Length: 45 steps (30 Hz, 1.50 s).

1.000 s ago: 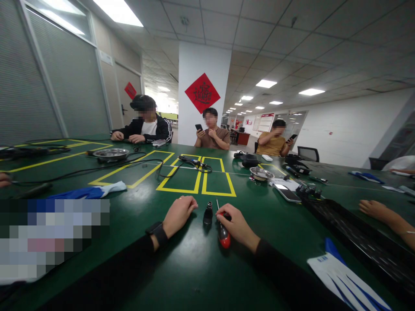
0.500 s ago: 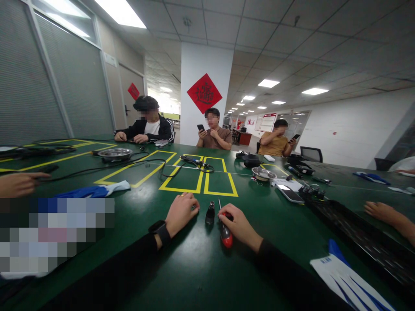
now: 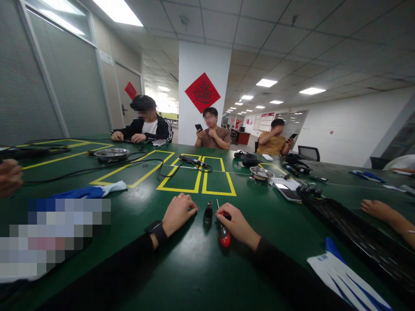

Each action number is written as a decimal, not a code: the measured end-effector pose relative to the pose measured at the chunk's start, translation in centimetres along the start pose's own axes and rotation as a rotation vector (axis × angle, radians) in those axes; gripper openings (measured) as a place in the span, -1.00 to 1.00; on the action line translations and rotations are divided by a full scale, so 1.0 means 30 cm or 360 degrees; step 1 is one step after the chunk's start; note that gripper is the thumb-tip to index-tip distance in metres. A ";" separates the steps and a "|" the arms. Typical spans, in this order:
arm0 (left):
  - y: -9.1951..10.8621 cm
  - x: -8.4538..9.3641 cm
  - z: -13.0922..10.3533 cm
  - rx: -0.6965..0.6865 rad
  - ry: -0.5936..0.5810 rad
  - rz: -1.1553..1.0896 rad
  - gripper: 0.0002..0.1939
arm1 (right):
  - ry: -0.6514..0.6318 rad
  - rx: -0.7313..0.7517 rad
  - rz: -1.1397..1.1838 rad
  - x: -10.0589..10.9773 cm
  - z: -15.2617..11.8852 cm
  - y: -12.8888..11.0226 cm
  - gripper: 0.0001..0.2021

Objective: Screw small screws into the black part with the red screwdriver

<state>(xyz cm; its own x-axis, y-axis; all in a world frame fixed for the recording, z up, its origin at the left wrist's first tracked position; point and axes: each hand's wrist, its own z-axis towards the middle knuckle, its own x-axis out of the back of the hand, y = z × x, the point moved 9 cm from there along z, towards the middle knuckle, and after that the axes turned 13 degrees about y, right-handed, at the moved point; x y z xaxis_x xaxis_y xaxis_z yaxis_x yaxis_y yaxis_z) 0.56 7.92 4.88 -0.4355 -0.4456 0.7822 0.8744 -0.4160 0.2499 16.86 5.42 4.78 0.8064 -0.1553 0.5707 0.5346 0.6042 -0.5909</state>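
My right hand (image 3: 239, 221) is closed over a screwdriver (image 3: 224, 237) with a red and black handle. Its thin metal shaft points away from me, and the handle's red end shows below my fingers. My left hand (image 3: 179, 214) rests on the green table, wearing a black wrist band and a ring. Its fingers are curled together, and whatever lies between the fingertips is too small to make out. Between my hands stands a short black tapered piece (image 3: 208, 214) with a metal tip, touched by neither hand.
Yellow tape rectangles (image 3: 198, 191) mark the green table, with a black cabled tool (image 3: 191, 161) among them. Metal bowls (image 3: 262, 173), a phone (image 3: 287, 192), a long black tray (image 3: 353, 242) and white-blue gloves (image 3: 340, 272) lie around. Several people sit nearby; a co-worker's hand (image 3: 378, 209) is at right.
The whole view has shifted slightly left. A neighbour's hand at the far left has drawn back toward the frame edge. My hands keep nearly the same pose.
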 end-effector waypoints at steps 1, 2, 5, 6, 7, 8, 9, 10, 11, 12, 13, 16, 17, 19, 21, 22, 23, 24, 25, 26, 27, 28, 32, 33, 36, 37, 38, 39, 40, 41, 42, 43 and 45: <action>-0.003 0.002 0.002 0.0005 0.0002 -0.0001 -0.74 | -0.0001 0.0002 0.0001 0.001 0.000 0.000 -0.90; -0.008 0.006 0.004 0.0012 0.0019 -0.0007 -0.72 | -0.0004 0.0003 0.0001 0.001 0.000 -0.001 -0.90; -0.040 0.025 0.013 0.0077 0.0136 -0.0066 -0.68 | -0.0009 0.0000 0.0000 0.002 0.001 -0.004 -0.90; -0.058 0.027 0.016 0.0117 0.0169 -0.0099 -0.68 | -0.0013 -0.0002 0.0000 0.003 0.000 -0.007 -0.90; -0.078 0.023 0.017 0.0158 0.0177 -0.0137 -0.69 | -0.0016 -0.0006 0.0000 0.004 0.000 -0.009 -0.90; -0.098 0.013 0.017 0.0199 0.0157 -0.0174 -0.69 | -0.0018 -0.0011 -0.0003 0.005 -0.002 -0.011 -0.90; -0.118 -0.004 0.016 0.0237 0.0109 -0.0209 -0.69 | -0.0015 -0.0015 -0.0009 0.008 -0.003 -0.013 -0.90; -0.135 -0.023 0.014 0.0268 0.0050 -0.0239 -0.67 | -0.0017 -0.0019 -0.0018 0.009 -0.005 -0.015 -0.90; -0.149 -0.042 0.012 0.0294 -0.0007 -0.0262 -0.64 | -0.0011 -0.0024 -0.0027 0.012 -0.006 -0.016 -0.91; -0.158 -0.056 0.011 0.0305 -0.0045 -0.0282 -0.60 | -0.0008 -0.0028 -0.0035 0.014 -0.008 -0.017 -0.92; -0.162 -0.067 0.010 0.0305 -0.0071 -0.0299 -0.57 | -0.0005 -0.0031 -0.0041 0.015 -0.009 -0.017 -0.92; -0.150 -0.076 0.009 0.0276 -0.0087 -0.0333 -0.54 | -0.0001 -0.0036 -0.0045 0.012 -0.011 -0.013 -0.93; -0.141 -0.073 0.009 0.0269 -0.0082 -0.0335 -0.53 | 0.0000 -0.0035 -0.0047 0.011 -0.010 -0.011 -0.93; -0.121 -0.063 0.007 0.0251 -0.0063 -0.0328 -0.52 | -0.0001 -0.0033 -0.0048 0.006 -0.009 -0.007 -0.93; -0.098 -0.055 0.006 0.0223 -0.0041 -0.0317 -0.54 | 0.0005 -0.0031 -0.0048 0.003 -0.008 -0.003 -0.93; -0.087 -0.054 0.005 0.0210 -0.0035 -0.0316 -0.57 | 0.0009 -0.0031 -0.0048 0.003 -0.008 -0.002 -0.93; -0.078 -0.055 0.004 0.0195 -0.0030 -0.0319 -0.60 | 0.0013 -0.0029 -0.0050 0.003 -0.008 -0.001 -0.93; -0.068 -0.057 0.004 0.0177 -0.0028 -0.0329 -0.63 | 0.0017 -0.0028 -0.0053 0.004 -0.008 -0.001 -0.93; -0.060 -0.060 0.005 0.0160 -0.0026 -0.0344 -0.66 | 0.0018 -0.0027 -0.0056 0.004 -0.009 -0.001 -0.93; -0.055 -0.063 0.006 0.0148 -0.0025 -0.0363 -0.67 | 0.0015 -0.0026 -0.0057 0.004 -0.009 -0.002 -0.93; -0.053 -0.064 0.007 0.0142 -0.0027 -0.0385 -0.68 | 0.0013 -0.0025 -0.0057 0.004 -0.010 -0.002 -0.92; -0.057 -0.063 0.010 0.0154 -0.0023 -0.0409 -0.68 | 0.0010 -0.0027 -0.0056 0.004 -0.010 -0.001 -0.92; -0.120 -0.043 0.021 0.0338 0.0007 -0.0560 -0.60 | 0.0008 -0.0034 -0.0059 0.004 -0.010 0.005 -0.92; -0.141 -0.036 0.022 0.0415 0.0041 -0.0636 -0.56 | 0.0010 -0.0032 -0.0062 0.005 -0.009 0.007 -0.92; -0.174 -0.043 0.020 0.0606 0.0139 -0.0898 -0.44 | 0.0006 -0.0015 -0.0060 0.004 -0.007 0.006 -0.93; -0.165 -0.059 0.018 0.0617 0.0126 -0.0944 -0.42 | 0.0003 -0.0009 -0.0058 0.004 -0.007 0.004 -0.93; -0.148 -0.082 0.017 0.0598 0.0085 -0.0946 -0.41 | 0.0004 -0.0003 -0.0056 0.003 -0.006 0.003 -0.93; -0.125 -0.106 0.015 0.0557 0.0037 -0.0929 -0.41 | 0.0009 0.0002 -0.0054 0.003 -0.005 0.002 -0.93; -0.095 -0.132 0.015 0.0470 -0.0036 -0.0854 -0.40 | 0.0013 0.0007 -0.0051 0.003 -0.004 0.000 -0.93; -0.065 -0.155 0.014 0.0373 -0.0103 -0.0785 -0.39 | 0.0019 0.0011 -0.0048 0.003 -0.003 -0.001 -0.93; -0.044 -0.171 0.013 0.0303 -0.0134 -0.0738 -0.40 | 0.0026 0.0014 -0.0043 0.002 -0.002 -0.001 -0.93; -0.031 -0.183 0.014 0.0265 -0.0156 -0.0714 -0.41 | 0.0031 0.0012 -0.0037 0.002 -0.001 -0.001 -0.94; -0.031 -0.195 0.017 0.0289 -0.0156 -0.0749 -0.42 | 0.0029 0.0004 -0.0027 0.000 0.000 0.000 -0.93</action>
<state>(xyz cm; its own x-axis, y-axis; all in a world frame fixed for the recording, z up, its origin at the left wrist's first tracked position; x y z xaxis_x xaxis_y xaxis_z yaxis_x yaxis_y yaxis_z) 2.40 11.30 0.36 -0.7764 -0.1632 0.6088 0.6153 -0.4055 0.6760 16.85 5.42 4.79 0.8018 -0.1797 0.5700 0.5474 0.6035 -0.5798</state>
